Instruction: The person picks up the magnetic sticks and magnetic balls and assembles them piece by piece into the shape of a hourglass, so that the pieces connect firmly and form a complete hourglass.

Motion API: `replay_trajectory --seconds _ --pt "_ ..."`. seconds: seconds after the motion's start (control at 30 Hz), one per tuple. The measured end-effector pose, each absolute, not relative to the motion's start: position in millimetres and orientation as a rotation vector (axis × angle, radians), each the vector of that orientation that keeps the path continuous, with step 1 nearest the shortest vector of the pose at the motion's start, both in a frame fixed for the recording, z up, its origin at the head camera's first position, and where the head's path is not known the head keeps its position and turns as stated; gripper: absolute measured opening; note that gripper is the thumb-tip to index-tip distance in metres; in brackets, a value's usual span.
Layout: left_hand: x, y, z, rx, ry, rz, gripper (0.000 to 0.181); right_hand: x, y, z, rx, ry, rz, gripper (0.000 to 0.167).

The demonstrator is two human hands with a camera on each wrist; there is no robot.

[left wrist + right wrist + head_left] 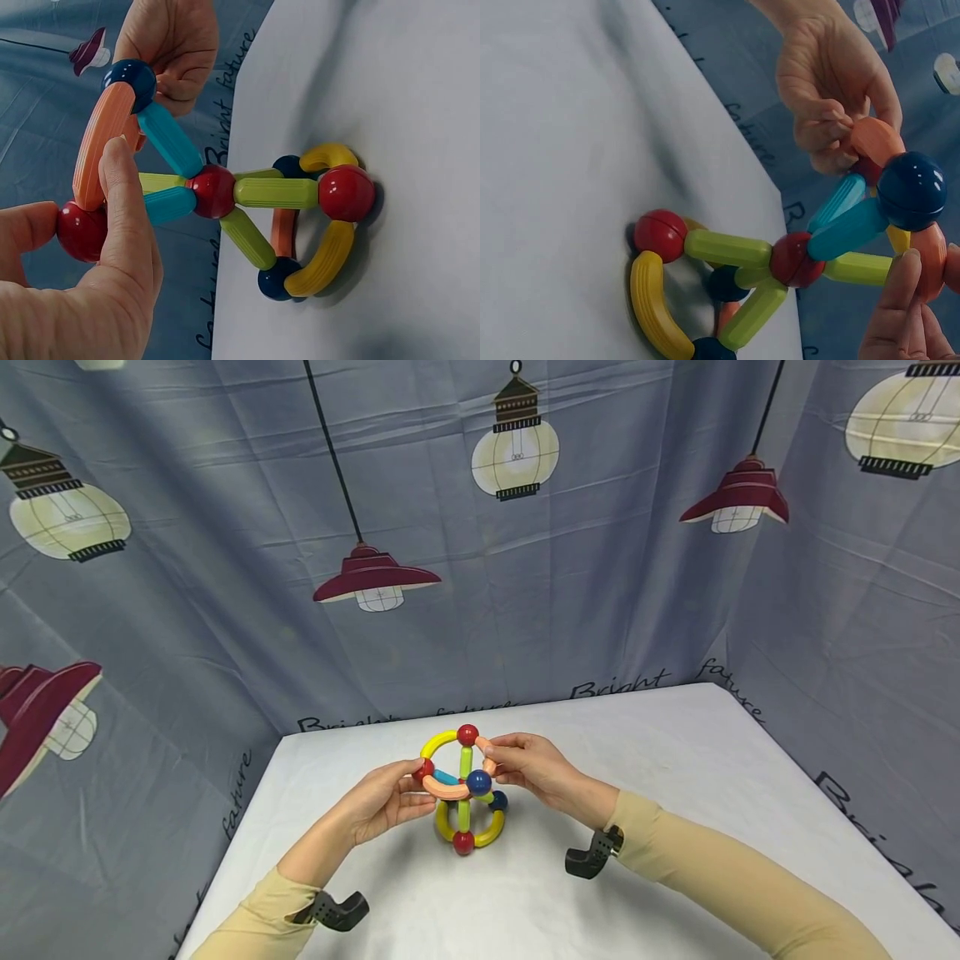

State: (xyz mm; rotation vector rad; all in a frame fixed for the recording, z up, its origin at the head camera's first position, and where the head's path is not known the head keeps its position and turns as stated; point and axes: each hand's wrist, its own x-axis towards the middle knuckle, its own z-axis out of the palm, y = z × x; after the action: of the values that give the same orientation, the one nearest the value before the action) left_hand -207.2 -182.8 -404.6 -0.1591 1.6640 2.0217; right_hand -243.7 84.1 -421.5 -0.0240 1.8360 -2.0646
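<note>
A construction of magnetic sticks and balls stands on the white table. Green sticks [276, 193] and blue sticks [170, 141] meet at a central red ball [214, 191]. Yellow curved sticks [656, 304] join balls in the lower ring. My left hand [386, 802] pinches a red ball [81, 231] at the upper ring's left side, beside an orange curved stick [447, 790]. With thumb and fingertips, my right hand [536, 768] pinches another orange curved stick [930, 262] at the right. Its one end touches a dark blue ball [912, 190]; fingers partly hide it.
The white table [637, 743] extends around the construction. Behind and beside it hangs a blue-grey curtain [487, 610] printed with lamps and lettering. Dark cameras are strapped at the left wrist [339, 910] and right wrist [591, 857].
</note>
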Motion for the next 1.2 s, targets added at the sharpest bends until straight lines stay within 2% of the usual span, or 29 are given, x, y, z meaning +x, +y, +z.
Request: replay_trajectory --seconds 0.5,0.77,1.2 --pt "-215.4 -184.1 -405.3 -0.146 1.635 2.039 0.043 -252.1 81.7 -418.6 0.007 1.848 -2.034 0.047" --pt "-218.8 -185.5 -405.7 -0.17 1.615 2.042 0.048 -257.1 79.2 -418.3 0.037 1.825 -2.041 0.044" --pt "-216.6 -184.1 -406.1 -0.171 1.63 2.03 0.046 -255.8 80.0 -418.0 0.033 1.809 -2.047 0.044"
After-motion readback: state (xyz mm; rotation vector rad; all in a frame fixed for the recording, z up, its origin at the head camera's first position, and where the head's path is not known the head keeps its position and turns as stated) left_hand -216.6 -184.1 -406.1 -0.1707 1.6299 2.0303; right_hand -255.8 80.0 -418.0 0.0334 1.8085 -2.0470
